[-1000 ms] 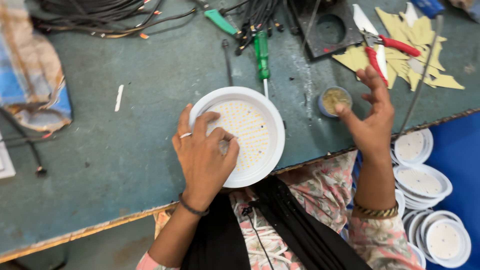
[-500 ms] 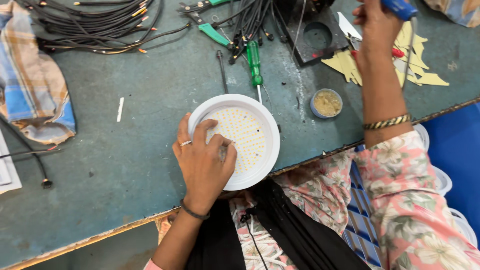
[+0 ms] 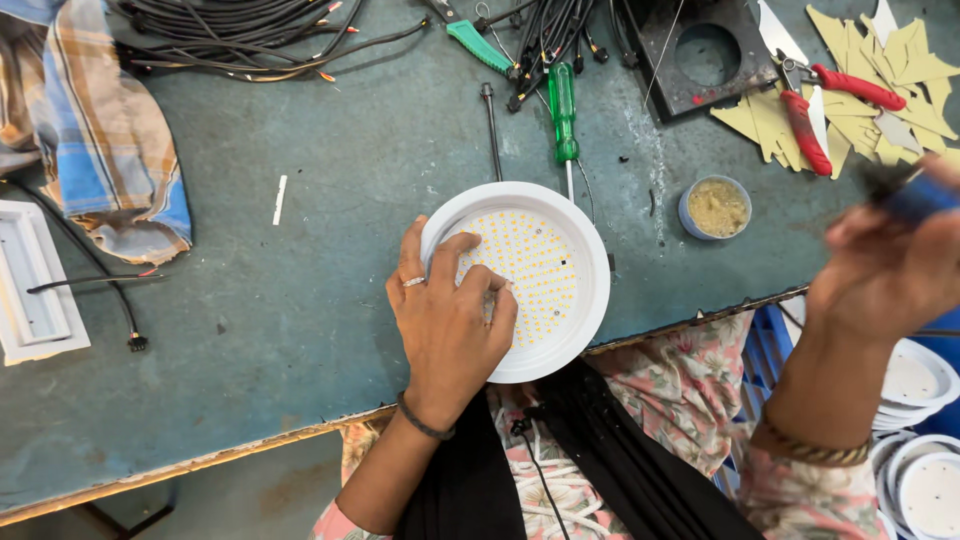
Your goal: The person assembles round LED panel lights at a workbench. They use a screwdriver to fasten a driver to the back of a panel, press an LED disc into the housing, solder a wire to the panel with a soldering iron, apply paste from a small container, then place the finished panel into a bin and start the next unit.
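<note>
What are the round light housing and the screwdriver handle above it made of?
Round light housing: looks like white plastic or painted metal, smooth matte rim; cannot tell which. Left hand rests on it. Screwdriver handle: translucent green plastic, glossy, light showing through.

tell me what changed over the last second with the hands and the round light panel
The right hand left the small tin of paste, reached up to the far edge of the bench, and has come back toward the body holding a blurred blue-tipped tool. The left hand stayed pressed flat on the round white light panel, which has not moved. The green screwdriver and red pliers lie as before.
</note>
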`<act>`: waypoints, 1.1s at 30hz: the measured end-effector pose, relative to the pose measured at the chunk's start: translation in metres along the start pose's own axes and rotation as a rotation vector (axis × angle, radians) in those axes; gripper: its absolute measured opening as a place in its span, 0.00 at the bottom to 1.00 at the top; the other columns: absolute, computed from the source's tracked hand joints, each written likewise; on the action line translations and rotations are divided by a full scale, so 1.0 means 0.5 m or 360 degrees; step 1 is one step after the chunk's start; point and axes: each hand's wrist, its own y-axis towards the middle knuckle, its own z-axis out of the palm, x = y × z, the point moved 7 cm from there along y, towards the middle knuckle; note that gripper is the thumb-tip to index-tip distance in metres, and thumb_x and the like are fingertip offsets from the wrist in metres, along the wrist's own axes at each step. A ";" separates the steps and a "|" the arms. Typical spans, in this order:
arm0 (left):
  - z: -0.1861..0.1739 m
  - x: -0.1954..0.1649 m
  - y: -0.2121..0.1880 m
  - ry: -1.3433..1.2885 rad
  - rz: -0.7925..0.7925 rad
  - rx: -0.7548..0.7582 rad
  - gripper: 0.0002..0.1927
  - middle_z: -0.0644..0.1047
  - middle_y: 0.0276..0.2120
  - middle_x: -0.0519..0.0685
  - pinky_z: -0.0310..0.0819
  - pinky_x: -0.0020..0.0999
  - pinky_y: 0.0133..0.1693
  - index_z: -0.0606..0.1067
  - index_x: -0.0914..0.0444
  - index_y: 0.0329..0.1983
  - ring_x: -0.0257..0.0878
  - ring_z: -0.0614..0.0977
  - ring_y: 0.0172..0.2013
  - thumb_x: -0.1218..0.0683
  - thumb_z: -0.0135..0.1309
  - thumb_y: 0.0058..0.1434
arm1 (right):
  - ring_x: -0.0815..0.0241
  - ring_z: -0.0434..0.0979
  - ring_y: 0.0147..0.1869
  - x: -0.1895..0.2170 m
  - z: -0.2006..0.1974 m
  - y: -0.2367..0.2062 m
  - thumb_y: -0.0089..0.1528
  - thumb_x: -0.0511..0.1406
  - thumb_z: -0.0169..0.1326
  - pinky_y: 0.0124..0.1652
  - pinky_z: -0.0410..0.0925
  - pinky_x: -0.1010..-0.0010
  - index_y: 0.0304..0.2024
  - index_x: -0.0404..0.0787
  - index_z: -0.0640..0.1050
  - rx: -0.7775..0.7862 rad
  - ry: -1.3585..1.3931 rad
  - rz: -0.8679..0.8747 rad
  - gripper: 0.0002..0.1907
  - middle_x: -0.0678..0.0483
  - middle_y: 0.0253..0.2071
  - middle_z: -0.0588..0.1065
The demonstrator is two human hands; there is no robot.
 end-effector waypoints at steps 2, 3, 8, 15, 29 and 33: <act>0.000 0.000 0.002 0.0019 -0.0010 -0.0015 0.04 0.75 0.55 0.50 0.59 0.56 0.56 0.78 0.57 0.29 0.61 0.63 0.69 0.54 0.62 0.54 | 0.66 0.72 0.26 0.039 0.043 -0.061 0.70 0.39 0.55 0.29 0.66 0.75 0.50 0.37 0.71 0.0035 -0.0057 -0.0124 0.13 0.47 0.34 0.74; -0.001 0.000 0.003 0.0013 -0.0010 -0.0017 0.05 0.75 0.55 0.50 0.59 0.56 0.56 0.78 0.57 0.29 0.62 0.63 0.69 0.54 0.62 0.54 | 0.67 0.74 0.25 0.056 0.063 -0.081 0.69 0.39 0.56 0.28 0.68 0.76 0.51 0.38 0.71 0.0041 -0.0093 -0.0188 0.14 0.47 0.34 0.75; -0.003 -0.001 0.005 0.0007 -0.0020 -0.0022 0.04 0.75 0.55 0.50 0.58 0.56 0.56 0.78 0.57 0.28 0.62 0.63 0.68 0.53 0.62 0.54 | 0.54 0.78 0.38 0.072 0.179 -0.162 0.74 0.30 0.62 0.43 0.74 0.66 0.50 0.39 0.67 0.0477 -0.0356 -0.0182 0.14 0.42 0.39 0.76; 0.001 0.001 0.008 -0.0005 -0.0064 -0.0011 0.05 0.76 0.54 0.50 0.57 0.57 0.56 0.78 0.57 0.26 0.61 0.63 0.68 0.53 0.62 0.52 | 0.57 0.81 0.32 0.109 0.328 -0.179 0.59 0.31 0.60 0.38 0.74 0.68 0.37 0.37 0.70 0.0893 -0.0757 -0.0384 0.11 0.46 0.34 0.80; 0.006 0.002 0.006 0.0017 -0.0071 0.0043 0.06 0.74 0.56 0.49 0.56 0.58 0.58 0.78 0.57 0.27 0.59 0.60 0.69 0.52 0.63 0.52 | 0.59 0.80 0.28 0.138 0.401 -0.170 0.58 0.30 0.60 0.29 0.71 0.74 0.31 0.35 0.77 0.1053 -0.0890 -0.0338 0.05 0.48 0.33 0.81; 0.005 0.000 0.006 0.0037 -0.0069 0.0038 0.05 0.74 0.56 0.49 0.56 0.57 0.58 0.78 0.57 0.28 0.59 0.60 0.69 0.52 0.62 0.52 | 0.60 0.79 0.27 0.141 0.410 -0.169 0.58 0.31 0.60 0.28 0.70 0.75 0.30 0.36 0.75 0.1091 -0.0857 -0.0365 0.06 0.48 0.33 0.81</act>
